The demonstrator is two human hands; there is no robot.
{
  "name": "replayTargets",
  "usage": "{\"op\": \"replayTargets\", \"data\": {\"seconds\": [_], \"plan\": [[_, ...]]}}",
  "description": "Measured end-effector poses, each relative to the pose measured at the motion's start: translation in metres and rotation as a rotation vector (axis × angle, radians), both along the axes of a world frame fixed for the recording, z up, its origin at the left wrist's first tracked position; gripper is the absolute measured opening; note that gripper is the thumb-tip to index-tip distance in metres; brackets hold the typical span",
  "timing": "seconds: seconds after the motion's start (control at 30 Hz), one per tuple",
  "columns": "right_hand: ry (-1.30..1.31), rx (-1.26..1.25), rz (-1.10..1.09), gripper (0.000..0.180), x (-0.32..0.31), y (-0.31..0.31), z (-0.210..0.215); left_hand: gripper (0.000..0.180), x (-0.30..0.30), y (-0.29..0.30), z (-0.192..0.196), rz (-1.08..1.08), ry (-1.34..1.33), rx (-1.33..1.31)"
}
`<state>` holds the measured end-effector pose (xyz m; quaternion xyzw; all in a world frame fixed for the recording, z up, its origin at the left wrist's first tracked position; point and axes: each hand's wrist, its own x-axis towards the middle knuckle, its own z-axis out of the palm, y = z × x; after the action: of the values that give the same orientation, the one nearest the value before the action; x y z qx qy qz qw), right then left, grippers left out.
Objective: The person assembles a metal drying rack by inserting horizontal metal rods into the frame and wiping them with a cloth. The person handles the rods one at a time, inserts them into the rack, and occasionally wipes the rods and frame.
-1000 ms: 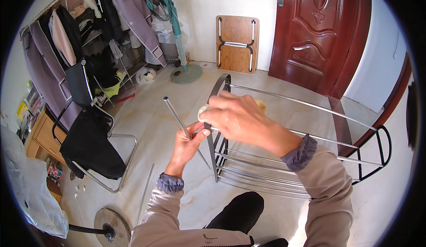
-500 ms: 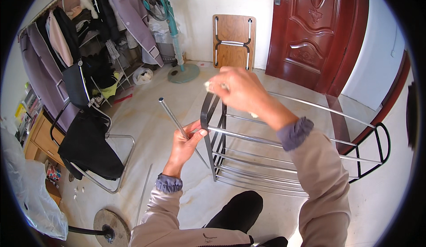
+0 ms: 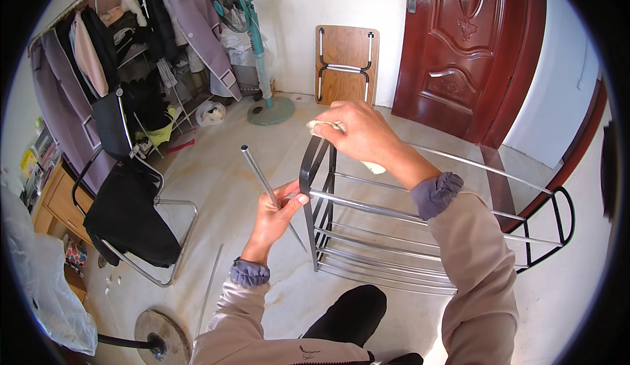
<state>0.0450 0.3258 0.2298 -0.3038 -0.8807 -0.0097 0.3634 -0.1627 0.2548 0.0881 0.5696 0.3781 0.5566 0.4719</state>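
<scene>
Metal tube (image 3: 258,171) being clasped by left hand (image 3: 268,217), grip closed, black-ended rack (image 3: 308,159) being touched alongside, pale cloth (image 3: 320,128) being pinched by right hand (image 3: 362,135), grip closed.

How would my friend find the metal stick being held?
Find the silver-barred rack. By its left black end frame is the left hand, with a silver tube slanting through its grip. Unlike the bars, the tube's top pokes up free.

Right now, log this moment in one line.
left hand: holds metal tube, touches rack frame | right hand: holds pale cloth near frame top
</scene>
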Motion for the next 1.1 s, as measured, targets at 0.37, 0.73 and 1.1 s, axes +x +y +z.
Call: {"op": "replayTargets", "data": {"seconds": [0.37, 0.73, 1.1], "plan": [[-0.041, -0.074, -0.016, 0.015, 0.005, 0.005, 0.004, 0.037, -0.001, 0.0, 0.002, -0.01, 0.016, 0.016], [-0.147, 0.085, 0.123, 0.008, -0.004, -0.036, -0.015, 0.038, 0.0, 0.003, -0.001, 0.04, 0.084, -0.023], [-0.031, -0.058, 0.029, 0.018, 0.008, 0.017, -0.004, 0.038, -0.001, 0.002, -0.004, -0.016, -0.002, 0.026]]}}
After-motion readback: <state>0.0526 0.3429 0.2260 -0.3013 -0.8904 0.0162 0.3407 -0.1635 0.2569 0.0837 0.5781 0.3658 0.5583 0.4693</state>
